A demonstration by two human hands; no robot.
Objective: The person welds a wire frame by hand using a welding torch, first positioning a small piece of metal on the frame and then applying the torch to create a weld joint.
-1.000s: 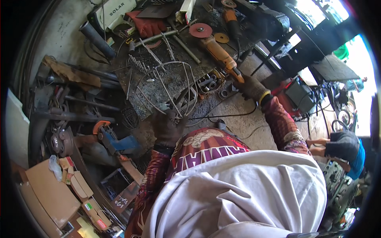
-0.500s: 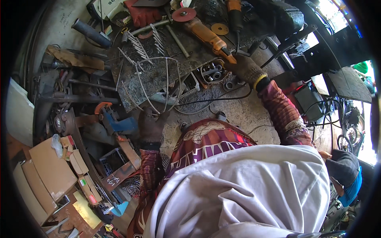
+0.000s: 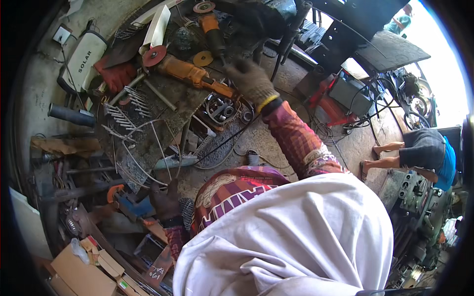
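At the lower left of the bench, my gloved left hand [image 3: 166, 201] is closed on the end of a frame of bent metal rods [image 3: 143, 170]. The frame's far end rests on the bench by rows of short thin rods [image 3: 121, 117]. My right hand [image 3: 251, 83], in a knitted glove with a yellow cuff, is in the air with fingers stretched out. It is just beyond the rear end of an orange angle grinder [image 3: 185, 70] with a red disc [image 3: 154, 56]. Close to its fingertips is the cord end of a second orange and black grinder [image 3: 212, 33].
A loose yellowish disc [image 3: 203, 59] and a metal tube [image 3: 160, 94] lie on the dark bench [image 3: 177, 116]. A tray of metal rings [image 3: 222, 109] stands at its edge. Cables cross the floor. Another person [image 3: 427, 150] bends over at the right.
My view has swung to the right. My right hand has come off the grinder with the red disc and moved toward the second grinder. My left hand still keeps the rod frame.
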